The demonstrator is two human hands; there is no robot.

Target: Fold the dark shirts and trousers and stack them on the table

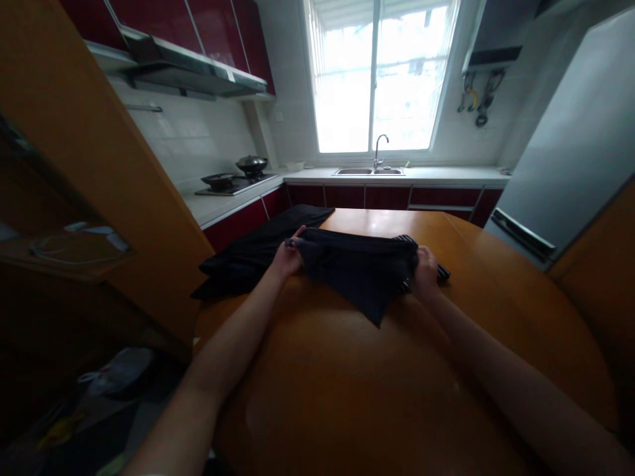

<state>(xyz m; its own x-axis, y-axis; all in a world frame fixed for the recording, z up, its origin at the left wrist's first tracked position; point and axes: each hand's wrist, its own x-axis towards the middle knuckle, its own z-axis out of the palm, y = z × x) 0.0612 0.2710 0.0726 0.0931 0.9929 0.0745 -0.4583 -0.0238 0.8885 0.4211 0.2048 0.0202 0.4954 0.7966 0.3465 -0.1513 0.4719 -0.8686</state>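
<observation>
Garment [357, 268] gripped: left hand [288, 258], right hand [425, 270], both closed.

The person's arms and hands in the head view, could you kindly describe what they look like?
The left hand and right hand are bare, without gloves. The left forearm and right forearm are bare too: no watch or bracelet shows, nor clearly any sleeve.

Holds bare left arm [225, 344] and bare right arm [501, 357] stretched forward, angled inward toward each other. Grips with the left hand [288, 258], with one fingertip [300, 230] poking up — grips likewise with the right hand [425, 272], fingers curled — both nearly level, well apart.
</observation>
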